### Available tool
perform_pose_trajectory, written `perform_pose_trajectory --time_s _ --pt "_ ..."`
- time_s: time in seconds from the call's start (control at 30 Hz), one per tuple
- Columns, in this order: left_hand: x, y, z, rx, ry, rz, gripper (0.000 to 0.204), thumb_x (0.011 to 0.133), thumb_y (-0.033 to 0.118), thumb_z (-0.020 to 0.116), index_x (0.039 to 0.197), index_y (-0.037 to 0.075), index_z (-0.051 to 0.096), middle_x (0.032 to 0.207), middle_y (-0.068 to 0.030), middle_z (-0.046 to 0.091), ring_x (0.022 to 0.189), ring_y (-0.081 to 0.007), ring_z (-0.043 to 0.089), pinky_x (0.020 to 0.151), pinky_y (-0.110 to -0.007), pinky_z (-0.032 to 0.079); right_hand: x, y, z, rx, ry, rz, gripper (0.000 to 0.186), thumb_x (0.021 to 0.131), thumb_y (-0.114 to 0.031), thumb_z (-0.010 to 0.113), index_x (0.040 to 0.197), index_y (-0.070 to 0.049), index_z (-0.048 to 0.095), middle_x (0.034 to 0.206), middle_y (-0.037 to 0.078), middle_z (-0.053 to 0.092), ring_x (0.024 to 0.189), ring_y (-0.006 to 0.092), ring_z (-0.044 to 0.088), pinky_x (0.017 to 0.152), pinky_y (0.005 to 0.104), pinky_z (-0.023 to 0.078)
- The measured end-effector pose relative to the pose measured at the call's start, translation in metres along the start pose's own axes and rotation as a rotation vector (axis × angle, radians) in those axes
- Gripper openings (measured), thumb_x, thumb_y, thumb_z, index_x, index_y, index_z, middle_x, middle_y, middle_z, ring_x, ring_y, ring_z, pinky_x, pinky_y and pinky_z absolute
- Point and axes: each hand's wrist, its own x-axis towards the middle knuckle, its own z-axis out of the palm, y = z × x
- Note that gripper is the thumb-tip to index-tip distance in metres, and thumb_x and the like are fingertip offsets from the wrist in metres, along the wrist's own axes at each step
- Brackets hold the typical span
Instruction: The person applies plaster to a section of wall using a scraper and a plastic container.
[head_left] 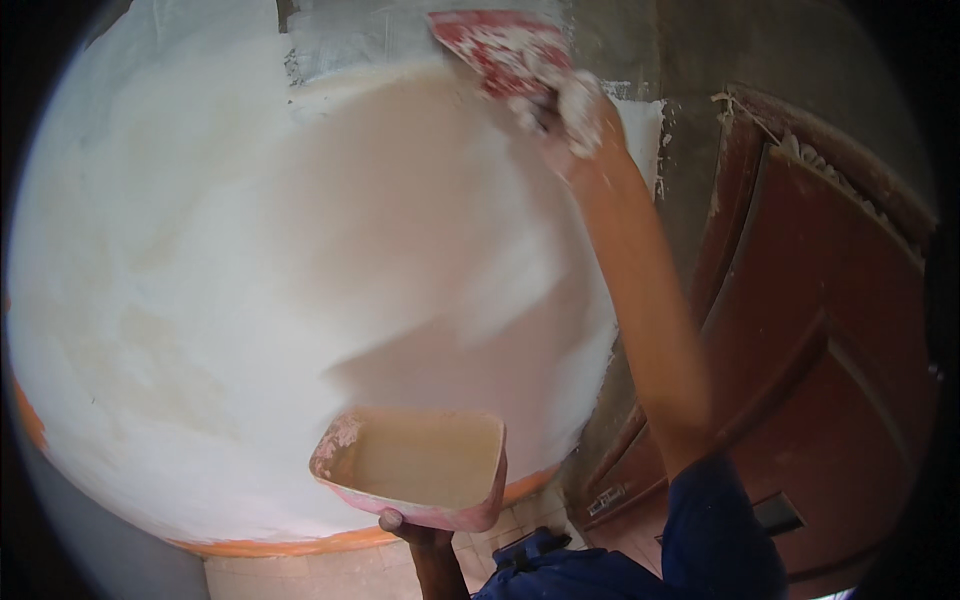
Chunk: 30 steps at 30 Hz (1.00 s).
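Note:
High on the wall, my right hand (570, 120) grips a red scraper (495, 45) smeared with white paste, its blade at the upper patch of bare grey plaster (340, 35). The hand is coated in white paste and slightly blurred. At the bottom, my left hand (420, 530) holds up a pink rectangular tub (480, 510) from beneath, with beige, smooth-looking material inside. Most of the wall (180, 250) carries a white coat with faint beige patches, and shadows of my arm and the tub fall across it.
A dark red wooden door (820, 380) in a frame fills the right side, beside grey unpainted plaster (820, 70). An orange band (255, 545) runs along the wall's foot above the tiled floor (280, 580). A grey surface (140, 550) lies at the lower left.

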Motion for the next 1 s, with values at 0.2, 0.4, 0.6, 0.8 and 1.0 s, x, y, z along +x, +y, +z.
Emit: perform_pose_trajectory --time_s 0.2,0.4,0.6,0.8,1.0 --pt "-0.004 0.003 -0.003 0.08 0.013 -0.001 0.088 0.059 0.055 0.061 0.123 0.003 0.031 0.112 -0.0137 0.042 0.103 -0.027 0.046 0.081 -0.039 0.046 -0.016 0.092 -0.053 0.027 0.175 0.167 0.015 0.086 -0.016 0.046 0.088 -0.004 0.055 0.065 0.002 0.049 0.051 0.0126 0.046 0.047 0.0253 0.042" --pt "0.0 0.006 -0.007 -0.013 -0.001 0.0 0.089 0.056 0.052 0.063 0.123 0.003 0.031 0.109 -0.014 0.042 0.102 -0.028 0.047 0.08 -0.039 0.048 -0.071 0.088 -0.072 0.079 0.148 0.081 0.02 0.079 -0.005 0.054 0.098 -0.002 0.057 0.086 0.007 0.059 0.057 0.0107 0.048 0.047 0.0221 0.038" --pt "0.006 0.0 -0.01 0.006 0.047 0.033 0.09 0.054 0.052 0.063 0.122 0.003 0.031 0.108 -0.0143 0.042 0.1 -0.0286 0.048 0.078 -0.038 0.049 0.015 0.035 0.074 0.091 -0.085 -0.155 0.013 0.08 -0.01 0.057 0.085 0.002 0.054 0.071 0.011 0.059 0.061 0.0147 0.059 0.045 0.0239 0.048" --pt "0.018 -0.005 -0.037 0.121 0.111 0.124 0.095 0.055 0.064 0.06 0.121 0.002 0.031 0.108 -0.0141 0.041 0.1 -0.0273 0.047 0.077 -0.038 0.046 -0.036 0.14 0.027 0.193 0.153 -0.028 0.019 0.076 -0.009 0.061 0.09 0.003 0.057 0.077 0.008 0.058 0.054 0.0136 0.054 0.045 0.025 0.047" --pt "0.032 -0.007 -0.065 0.162 0.11 0.135 0.1 0.055 0.072 0.056 0.121 0.002 0.031 0.111 -0.0142 0.041 0.103 -0.0262 0.045 0.079 -0.037 0.045 -0.084 0.15 -0.024 -0.041 0.213 -0.027 0.018 0.079 -0.009 0.061 0.094 0.001 0.061 0.083 0.008 0.06 0.054 0.0118 0.05 0.05 0.0215 0.043"
